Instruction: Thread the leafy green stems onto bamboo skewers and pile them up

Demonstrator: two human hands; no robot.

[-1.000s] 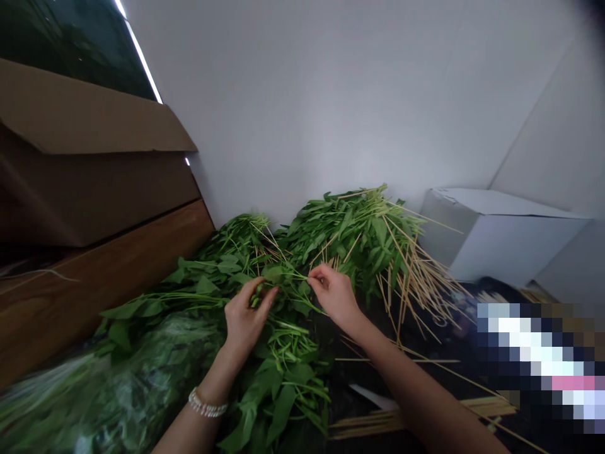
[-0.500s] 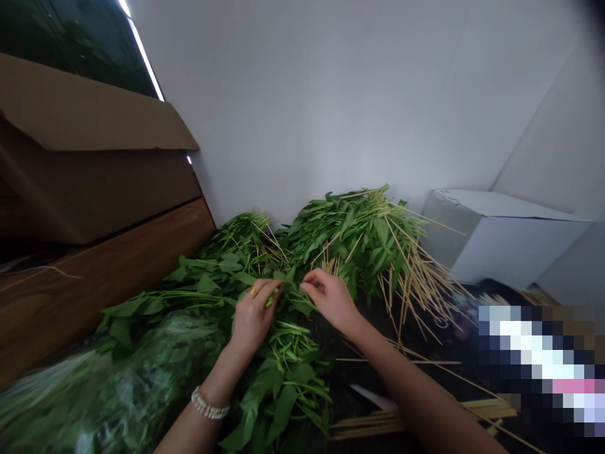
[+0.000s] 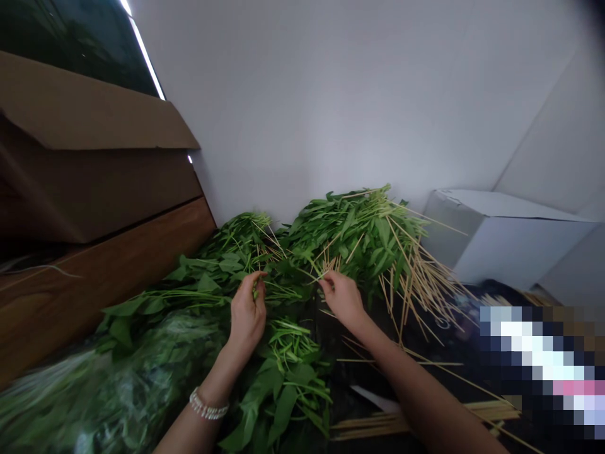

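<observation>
My left hand (image 3: 249, 312) is closed, its thumb and fingers pinching a green stem (image 3: 256, 293) over the pile of leafy greens; most of that stem is hidden by the fingers. To its right, my right hand (image 3: 343, 301) is closed too, fingertips pinched on a pale green leafy stem (image 3: 312, 263) that points up and left. A thin pale stick or stem crosses at those fingertips. Cut green stems and leaves (image 3: 288, 359) lie below and between the hands. Behind my right hand lies a big heap of leafy greens on skewers (image 3: 359, 233).
Wooden skewers (image 3: 368, 425) lie on the dark surface at the front right, beside a white strip (image 3: 373, 398). Greens in a clear plastic bag (image 3: 155, 372) fill the front left. A cardboard box (image 3: 104, 170) stands left, a white box (image 3: 515, 246) right, against the wall.
My hands have moved apart: the left slightly left, the right to the right. The leafy stem now shows at my right fingertips, above the pile.
</observation>
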